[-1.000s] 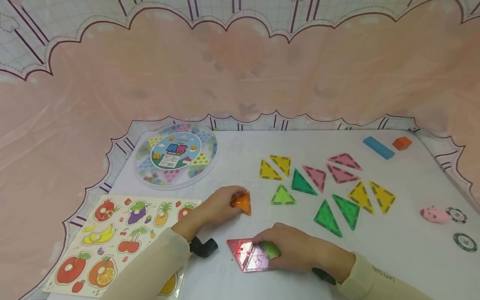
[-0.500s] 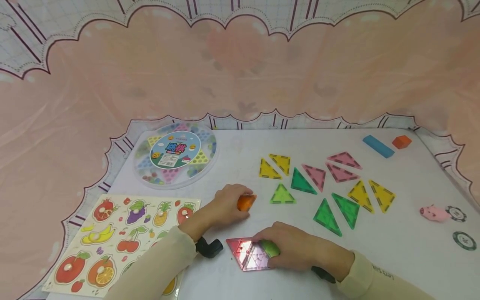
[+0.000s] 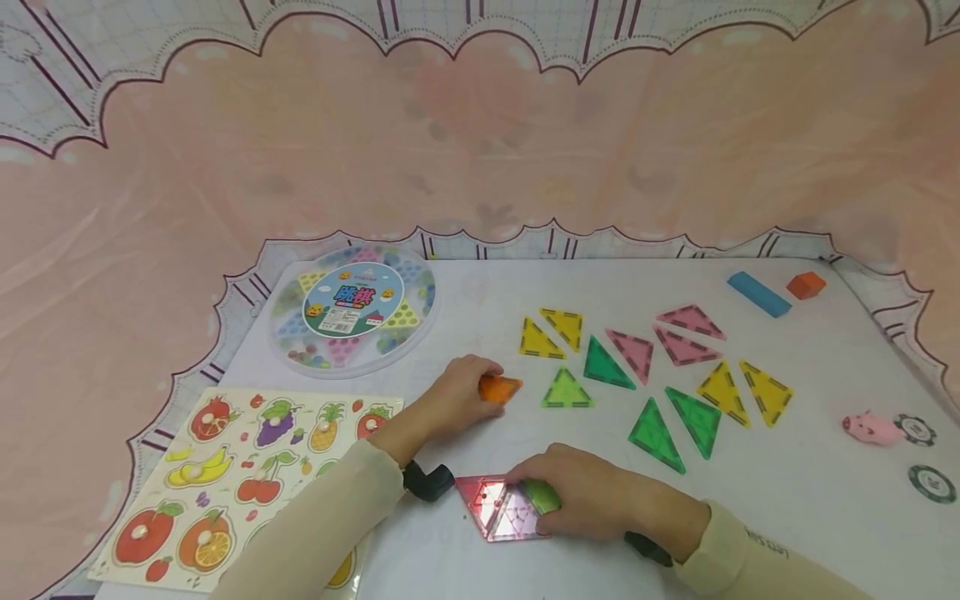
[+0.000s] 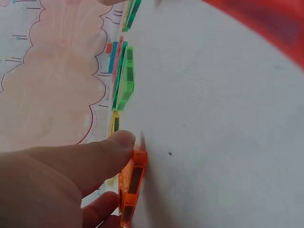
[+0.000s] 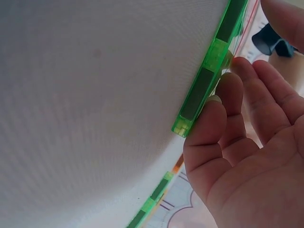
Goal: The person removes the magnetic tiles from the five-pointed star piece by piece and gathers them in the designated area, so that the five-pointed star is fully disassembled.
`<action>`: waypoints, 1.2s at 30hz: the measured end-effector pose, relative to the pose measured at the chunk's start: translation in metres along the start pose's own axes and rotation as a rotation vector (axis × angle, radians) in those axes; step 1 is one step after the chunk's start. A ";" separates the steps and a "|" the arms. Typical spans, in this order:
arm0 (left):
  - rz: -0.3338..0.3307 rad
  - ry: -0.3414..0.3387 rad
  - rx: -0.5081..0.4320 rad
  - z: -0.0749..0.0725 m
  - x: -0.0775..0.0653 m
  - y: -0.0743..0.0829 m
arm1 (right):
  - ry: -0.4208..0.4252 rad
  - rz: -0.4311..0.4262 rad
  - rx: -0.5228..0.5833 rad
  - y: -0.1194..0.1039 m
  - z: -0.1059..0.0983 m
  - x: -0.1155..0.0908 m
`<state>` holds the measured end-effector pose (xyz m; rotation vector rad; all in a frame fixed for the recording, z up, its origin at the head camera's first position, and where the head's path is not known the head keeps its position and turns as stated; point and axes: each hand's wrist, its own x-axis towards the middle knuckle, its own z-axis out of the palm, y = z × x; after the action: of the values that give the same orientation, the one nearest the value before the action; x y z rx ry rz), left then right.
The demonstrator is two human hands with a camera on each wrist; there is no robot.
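An orange triangular magnetic tile (image 3: 501, 389) is pinched by my left hand (image 3: 457, 396), left of the light-green triangle (image 3: 566, 390). In the left wrist view, the thumb (image 4: 124, 139) lies on one side of the orange tile (image 4: 136, 178), with fingers on the other. My right hand (image 3: 588, 496) grips a green magnetic tile (image 3: 542, 495) near the front, partly covering it. Against it lie a pale pink triangle (image 3: 516, 518) and a red triangle (image 3: 478, 492), edge to edge. Fingertips touch the held green tile (image 5: 209, 71) in the right wrist view.
Loose yellow triangles (image 3: 540, 340), green triangles (image 3: 656, 437) and pink triangles (image 3: 686, 346) lie right of centre. A fruit puzzle board (image 3: 247, 442) and a round board game (image 3: 352, 312) are left. Blue block (image 3: 759, 293), orange block (image 3: 806, 286), toy pig (image 3: 870, 428) and chips (image 3: 932, 483) are right.
My left hand has moved right and slightly away from me with the orange tile, whose tip has turned to point right. My right hand has stayed on the green tile.
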<state>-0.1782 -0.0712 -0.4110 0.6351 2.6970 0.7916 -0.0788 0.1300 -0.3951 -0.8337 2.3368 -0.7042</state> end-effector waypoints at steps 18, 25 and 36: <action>0.012 -0.025 -0.034 0.005 0.030 0.010 | 0.000 0.013 0.019 0.000 0.001 0.000; 0.002 -0.032 -0.024 0.003 0.033 0.012 | -0.007 0.027 0.021 0.000 0.001 0.000; 0.011 -0.025 -0.032 0.006 0.039 0.013 | 0.007 0.010 -0.005 0.001 0.001 0.000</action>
<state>-0.2055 -0.0402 -0.4129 0.6489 2.6556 0.8223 -0.0786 0.1304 -0.3964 -0.8228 2.3481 -0.6981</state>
